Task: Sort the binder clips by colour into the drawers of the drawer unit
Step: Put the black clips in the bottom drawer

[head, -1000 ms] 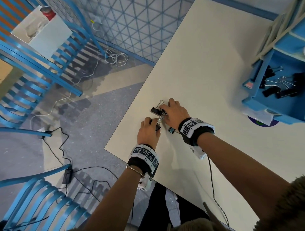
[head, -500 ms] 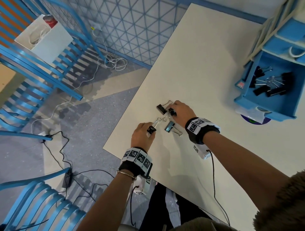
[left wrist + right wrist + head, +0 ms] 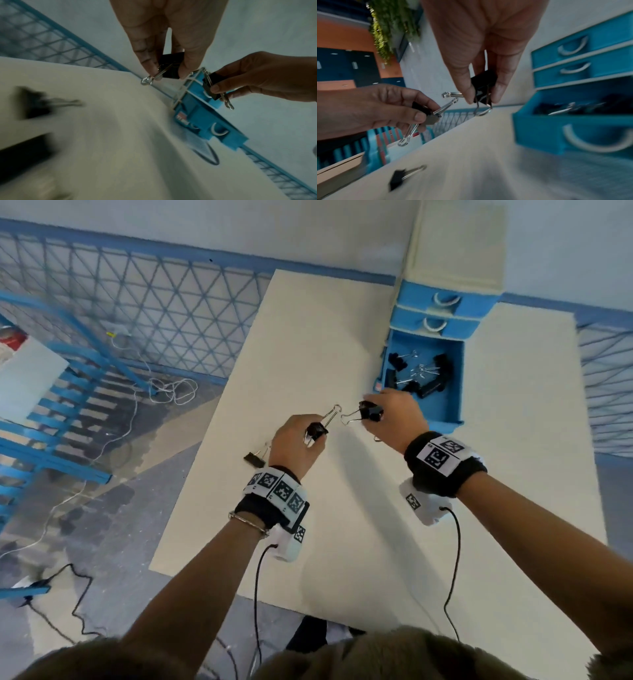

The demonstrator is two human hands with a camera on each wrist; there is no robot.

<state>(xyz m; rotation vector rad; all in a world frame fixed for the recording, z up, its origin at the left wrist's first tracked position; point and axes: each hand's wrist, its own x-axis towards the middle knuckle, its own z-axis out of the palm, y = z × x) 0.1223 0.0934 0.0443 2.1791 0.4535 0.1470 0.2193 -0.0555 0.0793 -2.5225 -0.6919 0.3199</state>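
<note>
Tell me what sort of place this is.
Probably an office or break-out space set up for recording, not a home: a plain white table by a blue wire-mesh railing, slatted blue chairs, cables trailing on the floor, and hanging greenery against an orange wall.

a pale table stands by a blue mesh fence. cables trail over grey floor.

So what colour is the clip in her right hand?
Black with silver wire handles; the clip in the right hand shows best in the right wrist view.
</note>
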